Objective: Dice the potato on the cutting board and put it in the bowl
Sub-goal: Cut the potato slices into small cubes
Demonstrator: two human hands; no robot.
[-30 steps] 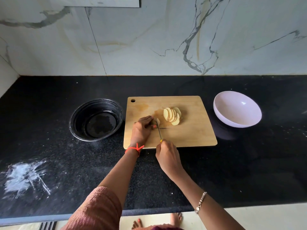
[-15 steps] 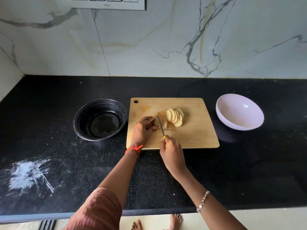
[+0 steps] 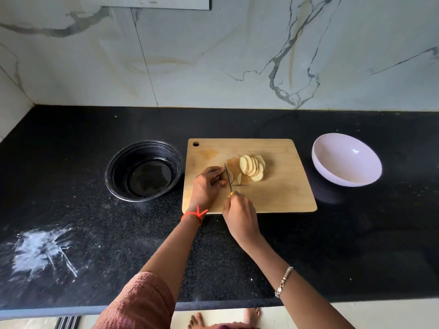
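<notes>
— Potato stub [image 3: 230,177]: sits on the cutting board [image 3: 280,195], almost hidden under the left hand [image 3: 206,185]. Firm, I'd guess; wet cut face, likely slippery.

— Hold?

— Left fingers [image 3: 215,171] curled down on it, tips close to the blade. Right hand [image 3: 241,216] wrapped tight round the knife [image 3: 228,178] handle, edge down at the stub.

— Cut pieces?

— Slices [image 3: 253,167] fanned just right of the blade; light, stiff, easy to scoop. Not diced yet.

— Outward?

— Black bowl [image 3: 142,148] left of the board, pale bowl [image 3: 344,160] right, both on the dark surface [image 3: 368,233].

Cutting board [image 3: 273,198] between two bowls [image 3: 142,170]
</notes>
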